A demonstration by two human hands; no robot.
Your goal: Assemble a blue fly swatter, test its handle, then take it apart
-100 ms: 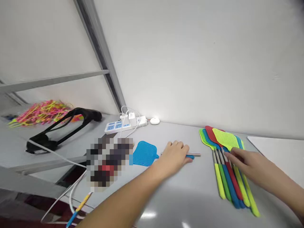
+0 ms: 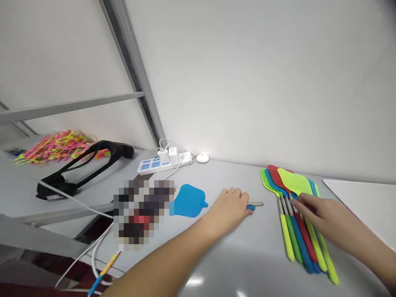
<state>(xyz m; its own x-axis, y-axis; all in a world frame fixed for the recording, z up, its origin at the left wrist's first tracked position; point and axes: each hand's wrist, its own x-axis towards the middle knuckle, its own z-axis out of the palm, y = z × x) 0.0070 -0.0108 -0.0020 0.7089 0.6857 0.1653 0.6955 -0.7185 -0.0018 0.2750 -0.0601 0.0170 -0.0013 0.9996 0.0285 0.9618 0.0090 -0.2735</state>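
Observation:
Fingers of my left hand (image 2: 231, 206) curl over a thin silver rod (image 2: 256, 203) and a blue handle (image 2: 251, 208), whose ends poke out on the right. Just left of that hand, a blue mesh fly swatter head (image 2: 189, 201) lies flat on the table with its short socket pointing at the hand. My right hand (image 2: 317, 210) is bent over the necks of a fanned row of several fly swatters, thumb and fingers around the yellow-green fly swatter (image 2: 293, 181) on top. Beneath it lie red (image 2: 305, 237), blue (image 2: 300, 243) and green handles.
A white power strip (image 2: 163, 163) with plugs and cables stands against the wall beside a white round device (image 2: 202, 158). Left are a black frame-like object (image 2: 88, 169), a pink and yellow heap (image 2: 64, 146) and metal shelf bars (image 2: 74, 108). A white board (image 2: 359, 202) lies right.
My left hand has slid slightly to the right and toward me, with the rod and blue handle under it. My right hand stays at the fly swatters.

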